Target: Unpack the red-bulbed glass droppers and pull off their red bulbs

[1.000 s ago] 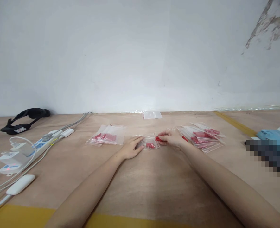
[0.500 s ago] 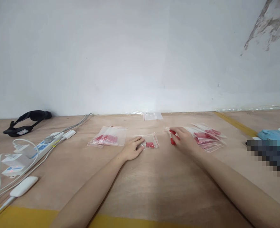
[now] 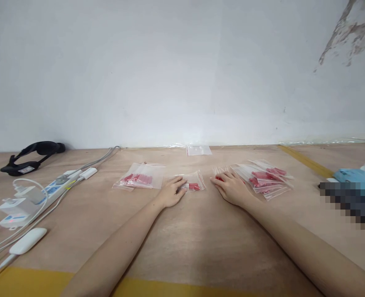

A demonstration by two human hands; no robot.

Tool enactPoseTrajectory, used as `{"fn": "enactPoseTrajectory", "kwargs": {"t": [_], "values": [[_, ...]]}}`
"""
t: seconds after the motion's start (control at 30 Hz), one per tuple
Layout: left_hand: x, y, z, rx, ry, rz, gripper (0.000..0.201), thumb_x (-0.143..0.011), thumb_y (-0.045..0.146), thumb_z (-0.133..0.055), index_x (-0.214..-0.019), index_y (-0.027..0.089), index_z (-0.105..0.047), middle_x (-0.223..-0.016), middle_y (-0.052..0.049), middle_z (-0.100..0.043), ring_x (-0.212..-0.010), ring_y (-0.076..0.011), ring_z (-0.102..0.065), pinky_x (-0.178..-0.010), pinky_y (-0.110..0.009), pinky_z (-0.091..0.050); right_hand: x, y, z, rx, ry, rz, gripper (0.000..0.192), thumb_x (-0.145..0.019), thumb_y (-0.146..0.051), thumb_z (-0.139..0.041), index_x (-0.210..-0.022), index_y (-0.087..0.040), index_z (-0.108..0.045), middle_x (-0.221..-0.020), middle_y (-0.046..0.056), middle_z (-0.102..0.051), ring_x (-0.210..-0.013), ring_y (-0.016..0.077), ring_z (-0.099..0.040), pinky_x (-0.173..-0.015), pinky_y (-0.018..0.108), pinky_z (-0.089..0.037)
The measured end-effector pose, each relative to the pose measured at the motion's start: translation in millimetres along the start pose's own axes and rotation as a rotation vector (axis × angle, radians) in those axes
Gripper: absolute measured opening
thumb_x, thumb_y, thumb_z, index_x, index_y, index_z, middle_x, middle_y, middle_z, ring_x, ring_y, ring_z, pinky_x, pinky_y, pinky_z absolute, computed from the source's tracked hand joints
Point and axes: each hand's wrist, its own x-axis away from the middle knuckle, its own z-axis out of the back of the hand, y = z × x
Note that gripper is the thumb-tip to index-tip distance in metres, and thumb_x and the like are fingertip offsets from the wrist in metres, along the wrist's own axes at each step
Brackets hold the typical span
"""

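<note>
1. Soft light brightens the wall point(image 3: 170, 103) behind the worktop point(image 3: 176, 255).
2. A dim shadow band crosses the worktop's middle.
3. Film point(image 3: 176, 145) glints along its far edge.
4. Pixelation covers a dark object point(image 3: 349, 206) on its right.

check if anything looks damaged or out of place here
Mostly the wall: at the upper right, a ragged patch shows brownish marks, as if the surface had peeled. The bags of red pieces beside the right hand also overlap at uneven angles.
</note>
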Motion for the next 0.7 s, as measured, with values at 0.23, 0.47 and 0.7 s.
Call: {"fn": "enactPoseTrajectory", "kwargs": {"t": [0.23,0.47,0.7], "values": [[-0.1,3.5,3.6,0.03,0.009,-0.019,0.042,-0.082,0.03,-0.045,-0.122,0.018,-0.048,-0.13,-0.008,-0.044,-0.122,-0.0228,-0.037,-0.104,-0.04,-0.029,2.1,-4.4,7.4,-0.092,0.067,-0.087,0.029,-0.084,-0.029,-0.041,-0.105,-0.02,-0.058,-0.103,0.01,-0.059,-0.095,0.0235,-0.048,-0.083,0.038,-0.031],[1.0,5.7,4.2,0.073,-0.013,-0.107,0.037,-0.088,0.029,-0.036,-0.121,0.019,-0.049,-0.128,-0.006,-0.047,-0.121,-0.02,-0.038,-0.104,-0.039,-0.028,-16.3,-24.1,9.5,-0.462,0.089,-0.196,0.024,-0.079,-0.017,-0.044,-0.087,-0.02,-0.066,-0.084,0.007,-0.062,-0.082,0.0177,-0.053,-0.077,0.03,-0.039],[8.5,6.6,8.7,0.089,-0.055,-0.211,0.039,-0.084,0.026,-0.043,-0.122,0.02,-0.047,-0.124,-0.005,-0.051,-0.117,-0.0191,-0.044,-0.102,-0.038,-0.031,-37.1,-37.0,3.0,-0.761,-0.116,-0.211,0.029,-0.07,-0.006,-0.044,-0.078,-0.019,-0.069,-0.078,0.003,-0.066,-0.072,0.0145,-0.057,-0.068,0.025,-0.042]]}}
